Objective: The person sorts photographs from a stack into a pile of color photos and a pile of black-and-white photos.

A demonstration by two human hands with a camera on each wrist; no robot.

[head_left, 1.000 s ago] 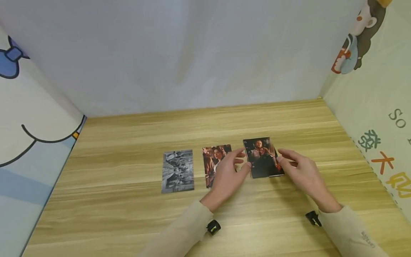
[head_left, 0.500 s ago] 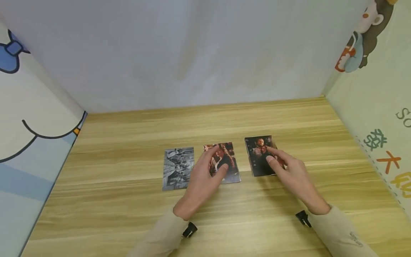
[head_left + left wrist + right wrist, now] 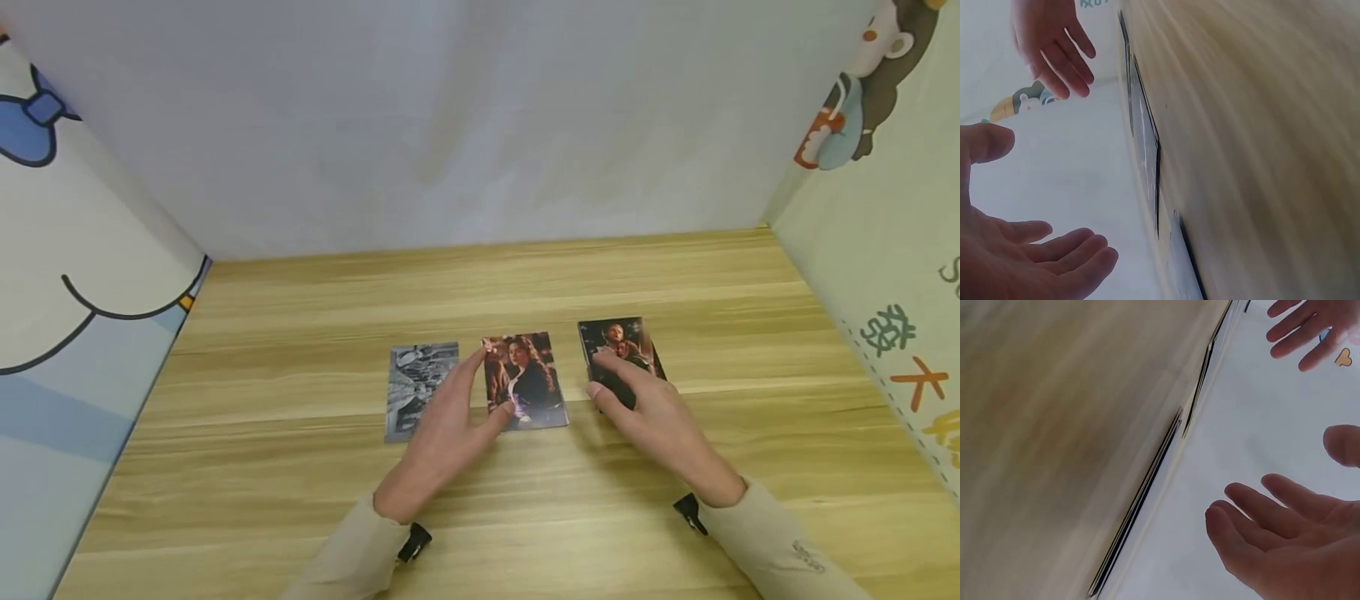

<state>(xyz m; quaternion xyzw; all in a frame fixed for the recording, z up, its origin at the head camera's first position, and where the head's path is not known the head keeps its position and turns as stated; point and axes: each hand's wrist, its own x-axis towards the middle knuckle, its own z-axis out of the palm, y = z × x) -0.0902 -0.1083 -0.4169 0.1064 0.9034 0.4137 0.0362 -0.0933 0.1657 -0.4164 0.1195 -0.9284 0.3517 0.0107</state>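
Three spots on the wooden table hold photo cards. At left lies a black-and-white card (image 3: 411,387). The middle one is a colour card (image 3: 536,387) showing a person in dark clothes. A small stack of dark cards (image 3: 633,336), its edges visible in the right wrist view, lies at right. My left hand (image 3: 438,442) hovers between the left and middle cards, fingers loosely spread, partly covering both. Over the right stack hovers my right hand (image 3: 660,417), hiding its lower part. Both wrist views show the left hand (image 3: 1035,256) and right hand (image 3: 1291,531) holding nothing, raised off the table.
The wooden tabletop (image 3: 300,317) meets a pale curtain-like wall (image 3: 420,150) at its back edge. Printed cartoon panels stand on the left (image 3: 97,250) and right (image 3: 862,233). Black wrist mounts (image 3: 414,543) sit at the cuffs.
My left hand has moved left from beside the right stack, uncovering the middle card. My right hand has shifted left from the stack's right edge to above it.
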